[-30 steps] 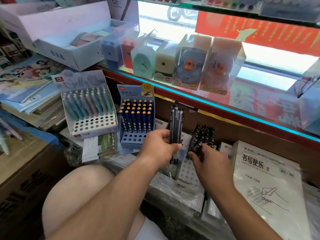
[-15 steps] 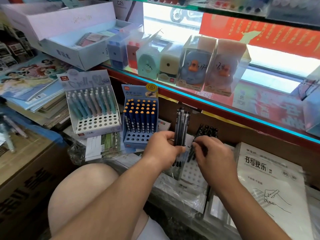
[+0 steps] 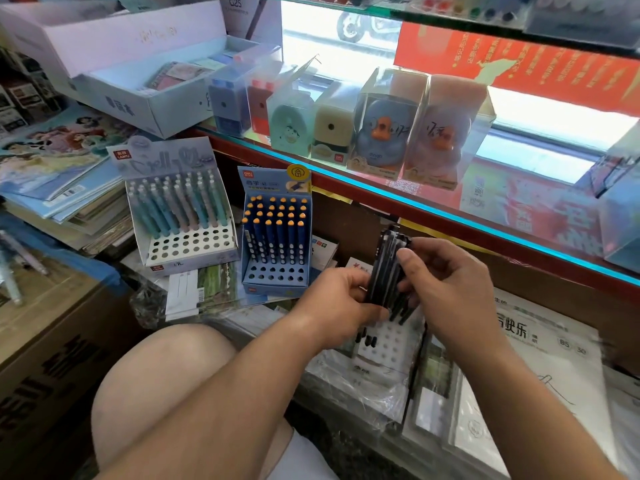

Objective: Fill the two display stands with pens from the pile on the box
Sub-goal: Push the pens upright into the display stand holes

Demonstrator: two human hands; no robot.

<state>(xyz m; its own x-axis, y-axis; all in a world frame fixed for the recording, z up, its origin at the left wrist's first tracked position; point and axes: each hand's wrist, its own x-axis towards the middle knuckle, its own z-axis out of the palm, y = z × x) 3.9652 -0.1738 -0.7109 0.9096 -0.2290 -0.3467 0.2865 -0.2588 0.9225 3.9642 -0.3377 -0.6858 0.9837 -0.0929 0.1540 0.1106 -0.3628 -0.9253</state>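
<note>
L hand (image 3: 341, 303) grips a bundle of black pens (image 3: 386, 265) approx upright, fingers curled round its lower half. R hand (image 3: 446, 289) pinches the same bundle near the top, thumb on the front. Bundle is just above a white display stand (image 3: 391, 344) w/ a few black pens in its holes. To its left: blue display stand (image 3: 277, 237) w/ orange-tipped pens, then pale display stand (image 3: 187, 244) w/ pastel pens.
</note>
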